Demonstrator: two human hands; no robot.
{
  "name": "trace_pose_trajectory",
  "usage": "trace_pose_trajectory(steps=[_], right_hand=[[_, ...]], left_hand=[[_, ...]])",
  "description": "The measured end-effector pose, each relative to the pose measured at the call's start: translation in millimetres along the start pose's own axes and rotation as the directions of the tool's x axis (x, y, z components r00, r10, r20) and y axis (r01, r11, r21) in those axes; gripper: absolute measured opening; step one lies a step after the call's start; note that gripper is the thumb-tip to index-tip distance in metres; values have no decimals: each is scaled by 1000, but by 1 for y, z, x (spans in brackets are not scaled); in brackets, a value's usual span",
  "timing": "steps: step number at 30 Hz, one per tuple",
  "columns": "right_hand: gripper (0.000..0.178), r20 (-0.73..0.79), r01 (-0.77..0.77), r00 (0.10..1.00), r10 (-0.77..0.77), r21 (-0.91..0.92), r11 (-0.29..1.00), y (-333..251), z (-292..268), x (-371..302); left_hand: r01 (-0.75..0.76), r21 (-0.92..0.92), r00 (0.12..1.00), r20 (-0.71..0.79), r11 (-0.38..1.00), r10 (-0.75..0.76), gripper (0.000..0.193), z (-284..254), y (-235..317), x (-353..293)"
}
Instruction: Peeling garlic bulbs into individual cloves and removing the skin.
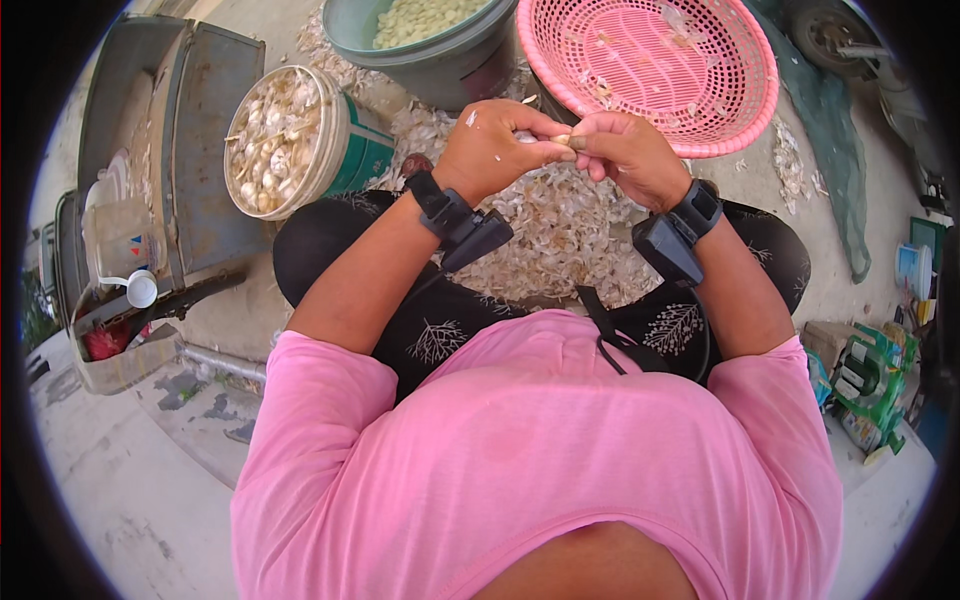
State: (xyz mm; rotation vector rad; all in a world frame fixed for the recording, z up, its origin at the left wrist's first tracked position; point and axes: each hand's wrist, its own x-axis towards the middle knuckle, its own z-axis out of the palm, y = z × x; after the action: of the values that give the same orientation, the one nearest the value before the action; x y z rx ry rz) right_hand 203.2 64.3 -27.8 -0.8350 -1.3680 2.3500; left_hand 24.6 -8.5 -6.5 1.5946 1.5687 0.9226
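In the head view, the left hand (490,150) and the right hand (638,152) meet fingertip to fingertip, thumbs and forefingers pinching a small pale piece, probably a garlic clove (561,139). It sits between them, above a heap of papery skins (565,235); the fingers hide most of it, so I cannot tell how much skin it still has. To work it well, the left pinch should probably stay firm but gentle, to avoid bruising, while the right thumb lifts the skin from one end. Keeping the hands over the heap should let scraps drop clear of the pink basket (771,85) just beyond, and of the grey bucket (445,82) holding pale cloves (425,20). A green-sided bucket (362,145) of bulbs (272,140) stands at left.
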Motion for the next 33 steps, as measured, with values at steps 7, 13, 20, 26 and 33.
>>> trace_pose_trajectory(steps=[7,13,20,26,33], right_hand=[[7,-29,-39,999,43,144,989,2,6,0],[7,-57,3,998,6,155,988,-2,9,-2],[8,-70,147,988,-139,115,983,-1,16,-4],[11,-85,169,982,-171,-30,985,0,20,-3],[13,-199,241,938,-283,-210,948,6,16,3]], left_hand=[[-35,3,999,0,999,35,21,3,0,0],[115,-314,993,15,942,-116,19,8,3,0],[287,-791,953,177,541,-246,20,11,0,5],[273,-789,960,185,551,-210,18,11,-3,5],[262,-465,963,76,845,-257,20,2,-2,4]])
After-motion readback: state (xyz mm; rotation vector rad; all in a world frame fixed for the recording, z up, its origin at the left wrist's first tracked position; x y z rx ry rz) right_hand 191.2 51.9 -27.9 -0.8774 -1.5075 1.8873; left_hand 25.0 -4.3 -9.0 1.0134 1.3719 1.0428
